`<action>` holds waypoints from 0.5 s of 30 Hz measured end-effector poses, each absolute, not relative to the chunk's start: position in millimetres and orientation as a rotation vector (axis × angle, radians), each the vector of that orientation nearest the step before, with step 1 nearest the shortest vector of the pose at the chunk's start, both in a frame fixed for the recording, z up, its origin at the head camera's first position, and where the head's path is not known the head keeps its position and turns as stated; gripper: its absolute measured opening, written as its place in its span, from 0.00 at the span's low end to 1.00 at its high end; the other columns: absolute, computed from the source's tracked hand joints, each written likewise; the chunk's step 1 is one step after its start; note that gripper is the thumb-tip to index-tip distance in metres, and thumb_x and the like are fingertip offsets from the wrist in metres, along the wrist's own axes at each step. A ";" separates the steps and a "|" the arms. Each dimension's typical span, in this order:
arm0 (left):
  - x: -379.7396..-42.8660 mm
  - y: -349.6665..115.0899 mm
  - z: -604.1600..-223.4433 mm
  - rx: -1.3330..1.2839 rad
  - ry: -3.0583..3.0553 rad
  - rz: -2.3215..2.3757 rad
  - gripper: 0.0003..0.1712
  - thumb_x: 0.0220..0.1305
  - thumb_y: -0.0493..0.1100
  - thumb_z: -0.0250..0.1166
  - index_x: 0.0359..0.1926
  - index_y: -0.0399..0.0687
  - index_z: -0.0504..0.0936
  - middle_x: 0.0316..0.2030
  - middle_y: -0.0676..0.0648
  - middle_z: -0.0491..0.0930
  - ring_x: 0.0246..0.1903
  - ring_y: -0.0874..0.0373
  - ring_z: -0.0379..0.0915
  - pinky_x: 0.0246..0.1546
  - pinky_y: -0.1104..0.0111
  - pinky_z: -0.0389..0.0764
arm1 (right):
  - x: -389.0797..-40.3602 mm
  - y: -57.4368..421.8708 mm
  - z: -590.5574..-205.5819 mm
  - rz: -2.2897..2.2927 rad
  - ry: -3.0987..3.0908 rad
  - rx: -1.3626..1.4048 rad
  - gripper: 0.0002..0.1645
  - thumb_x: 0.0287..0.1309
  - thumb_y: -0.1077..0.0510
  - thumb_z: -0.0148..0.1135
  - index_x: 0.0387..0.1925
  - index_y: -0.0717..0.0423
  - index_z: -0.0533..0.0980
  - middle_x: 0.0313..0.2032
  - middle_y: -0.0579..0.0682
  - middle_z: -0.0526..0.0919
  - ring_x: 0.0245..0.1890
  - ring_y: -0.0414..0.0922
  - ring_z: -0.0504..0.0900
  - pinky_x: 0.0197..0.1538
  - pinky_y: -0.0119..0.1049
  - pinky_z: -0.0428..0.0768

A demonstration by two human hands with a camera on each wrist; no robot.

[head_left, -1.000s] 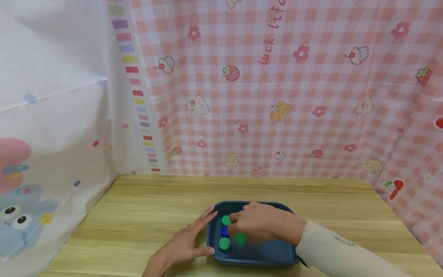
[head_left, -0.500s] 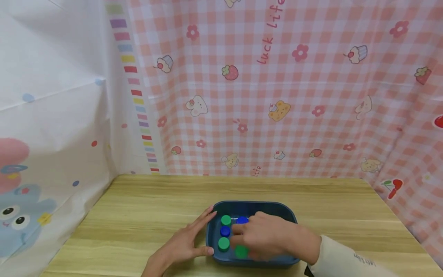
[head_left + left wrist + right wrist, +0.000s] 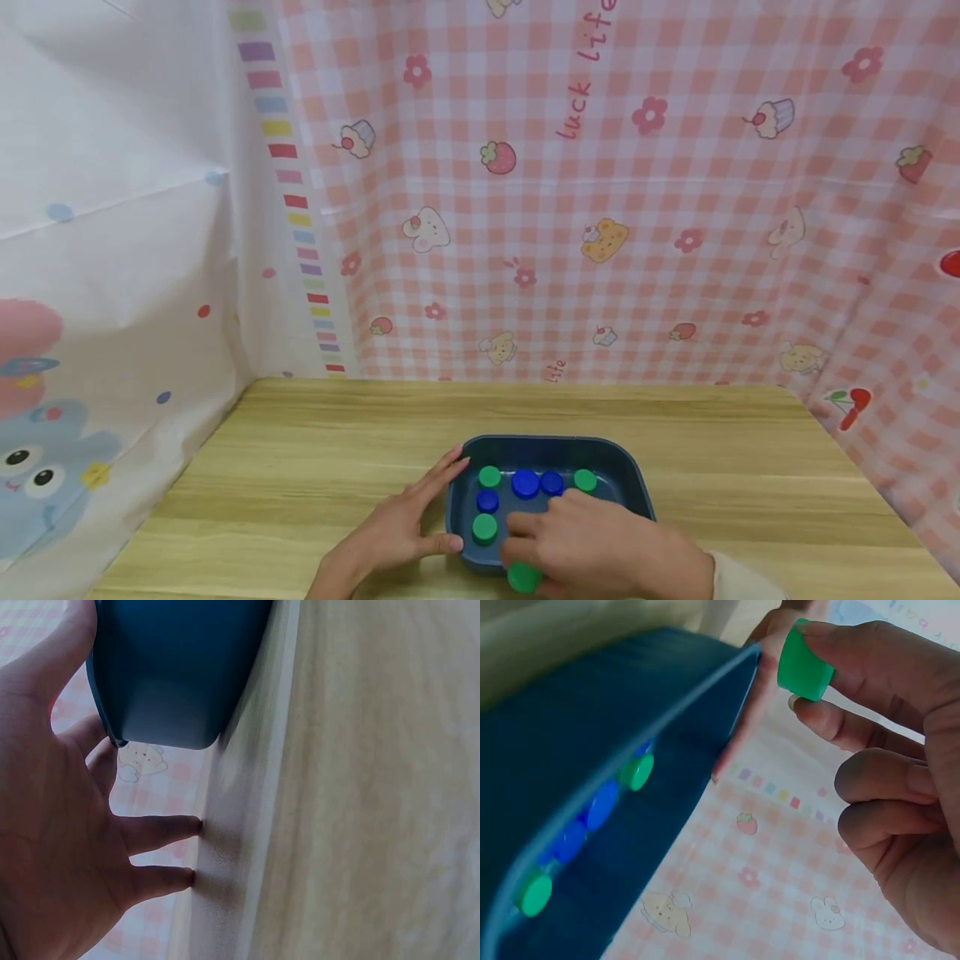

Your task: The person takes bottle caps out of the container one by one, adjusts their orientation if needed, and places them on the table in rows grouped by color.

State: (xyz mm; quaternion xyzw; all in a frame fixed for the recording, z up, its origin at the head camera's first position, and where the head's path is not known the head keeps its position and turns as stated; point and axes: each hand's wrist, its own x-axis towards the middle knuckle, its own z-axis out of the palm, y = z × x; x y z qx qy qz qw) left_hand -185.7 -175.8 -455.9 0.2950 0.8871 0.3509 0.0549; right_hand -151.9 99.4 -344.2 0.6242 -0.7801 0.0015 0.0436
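A dark blue tray point(image 3: 555, 447) stands on the wooden table with several green and blue bottle caps in it. Along its left end are a green cap point(image 3: 489, 477), a blue cap point(image 3: 487, 501) and another green cap point(image 3: 484, 529). My left hand point(image 3: 393, 525) rests against that end, fingers and thumb spread and fairly straight at the rim. My right hand point(image 3: 577, 546) pinches a green bottle cap point(image 3: 805, 666) between thumb and fingertips, up by the tray's near rim; its other fingers curl inward. Part of the tray lies hidden behind this hand.
Farther back in the tray are two blue caps point(image 3: 526, 483) and a green cap point(image 3: 585, 481). Behind the table point(image 3: 360, 417) hangs a pink checked cloth point(image 3: 465, 275), with a white printed cloth point(image 3: 127, 250) at the left.
My right hand has moved nearer my body, carrying the green cap from inside the tray to its near rim. Caps at the back are uncovered. The left hand stays put.
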 end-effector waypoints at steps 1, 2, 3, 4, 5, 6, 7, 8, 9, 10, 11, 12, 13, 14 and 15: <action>-185.9 -175.6 -455.7 0.893 2.694 1.064 0.50 0.59 0.61 0.65 0.75 0.64 0.48 0.75 0.60 0.39 0.68 0.41 0.52 0.54 0.36 0.64 | -150.3 99.4 -346.1 0.022 -2.379 1.913 0.07 0.60 0.49 0.64 0.39 0.41 0.76 0.29 0.33 0.66 0.15 0.26 0.54 0.18 0.16 0.55; -186.0 -175.5 -455.4 0.892 2.697 1.062 0.50 0.59 0.62 0.65 0.75 0.64 0.48 0.75 0.60 0.39 0.68 0.41 0.52 0.54 0.37 0.64 | -148.8 99.2 -347.8 0.031 -2.371 1.919 0.06 0.62 0.49 0.63 0.39 0.42 0.76 0.29 0.33 0.67 0.15 0.26 0.53 0.18 0.16 0.55; -186.1 -175.3 -455.2 0.889 2.699 1.060 0.50 0.58 0.62 0.65 0.75 0.65 0.48 0.75 0.61 0.39 0.68 0.41 0.52 0.54 0.37 0.64 | -147.4 98.6 -349.8 0.047 -2.355 1.930 0.05 0.63 0.49 0.61 0.39 0.42 0.76 0.29 0.33 0.68 0.14 0.26 0.52 0.18 0.15 0.55; -186.2 -175.4 -455.0 0.886 2.701 1.061 0.50 0.58 0.62 0.65 0.75 0.65 0.49 0.74 0.61 0.39 0.68 0.41 0.52 0.54 0.36 0.64 | -145.9 98.3 -351.5 0.052 -2.348 1.935 0.05 0.64 0.48 0.59 0.39 0.42 0.76 0.30 0.33 0.68 0.15 0.25 0.52 0.19 0.15 0.55; -186.2 -175.5 -454.8 0.886 2.705 1.059 0.50 0.58 0.62 0.65 0.75 0.65 0.49 0.74 0.61 0.39 0.68 0.41 0.52 0.54 0.36 0.64 | -144.6 97.7 -353.2 0.058 -2.341 1.947 0.06 0.66 0.49 0.57 0.40 0.43 0.76 0.30 0.34 0.68 0.15 0.26 0.51 0.19 0.15 0.54; -186.2 -175.4 -454.7 0.885 2.706 1.059 0.50 0.58 0.62 0.65 0.75 0.65 0.49 0.74 0.62 0.39 0.68 0.42 0.52 0.54 0.37 0.64 | -143.1 97.3 -354.9 0.067 -2.338 1.953 0.07 0.68 0.48 0.55 0.40 0.43 0.76 0.29 0.34 0.68 0.15 0.26 0.51 0.18 0.15 0.54; -186.2 -175.3 -454.4 0.885 2.705 1.062 0.50 0.58 0.62 0.65 0.75 0.64 0.49 0.74 0.62 0.39 0.68 0.42 0.51 0.54 0.37 0.64 | -141.4 97.4 -356.7 0.075 -2.344 1.955 0.08 0.69 0.48 0.53 0.40 0.43 0.76 0.29 0.33 0.68 0.15 0.26 0.51 0.18 0.15 0.53; -186.1 -175.3 -454.3 0.884 2.704 1.063 0.50 0.58 0.62 0.65 0.75 0.64 0.49 0.74 0.62 0.39 0.68 0.42 0.51 0.54 0.37 0.64 | -139.3 97.5 -358.4 0.070 -2.353 1.950 0.09 0.69 0.46 0.51 0.40 0.43 0.76 0.29 0.33 0.68 0.15 0.26 0.51 0.18 0.15 0.53; -186.1 -175.3 -454.2 0.883 2.703 1.062 0.50 0.58 0.62 0.65 0.75 0.64 0.49 0.74 0.62 0.39 0.68 0.42 0.51 0.54 0.37 0.64 | -137.3 97.8 -360.4 0.074 -2.369 1.946 0.11 0.70 0.45 0.50 0.40 0.42 0.76 0.29 0.33 0.67 0.15 0.26 0.52 0.18 0.15 0.53; -186.0 -175.4 -453.9 0.882 2.702 1.064 0.50 0.58 0.62 0.65 0.75 0.64 0.49 0.74 0.62 0.39 0.68 0.42 0.51 0.55 0.37 0.64 | -135.3 98.1 -362.1 0.073 -2.392 1.944 0.11 0.70 0.44 0.49 0.40 0.42 0.76 0.29 0.32 0.68 0.15 0.25 0.53 0.18 0.15 0.54; -186.0 -175.4 -453.7 0.883 2.700 1.066 0.50 0.58 0.62 0.65 0.75 0.64 0.49 0.74 0.62 0.39 0.68 0.42 0.51 0.55 0.37 0.64 | -133.4 97.9 -363.7 0.074 -2.416 1.945 0.12 0.70 0.44 0.48 0.40 0.41 0.76 0.29 0.32 0.68 0.15 0.25 0.53 0.19 0.15 0.55; -186.2 -175.4 -453.6 0.882 2.699 1.066 0.50 0.58 0.62 0.66 0.75 0.64 0.49 0.74 0.61 0.39 0.68 0.42 0.51 0.55 0.37 0.64 | -131.5 97.9 -365.5 0.078 -2.452 1.943 0.12 0.70 0.43 0.48 0.40 0.40 0.76 0.30 0.32 0.67 0.15 0.25 0.54 0.19 0.15 0.56; -186.5 -175.7 -453.5 0.879 2.699 1.065 0.50 0.58 0.62 0.66 0.75 0.64 0.49 0.74 0.61 0.39 0.68 0.42 0.51 0.55 0.37 0.64 | -130.1 97.5 -367.1 0.109 -2.509 1.946 0.12 0.71 0.43 0.47 0.40 0.41 0.75 0.30 0.31 0.67 0.15 0.24 0.55 0.19 0.14 0.57; -186.8 -175.9 -453.6 0.877 2.702 1.061 0.50 0.58 0.62 0.66 0.75 0.64 0.49 0.74 0.61 0.39 0.68 0.41 0.51 0.54 0.37 0.64 | -128.5 96.9 -368.9 0.174 -2.591 1.938 0.12 0.70 0.44 0.48 0.39 0.41 0.75 0.28 0.31 0.67 0.14 0.23 0.57 0.20 0.14 0.59; -187.2 -176.1 -453.7 0.875 2.704 1.059 0.50 0.58 0.62 0.65 0.75 0.64 0.49 0.74 0.61 0.39 0.68 0.41 0.51 0.54 0.36 0.64 | -127.2 96.3 -370.7 0.248 -2.668 1.929 0.11 0.70 0.44 0.48 0.38 0.42 0.74 0.26 0.30 0.67 0.14 0.23 0.58 0.20 0.14 0.61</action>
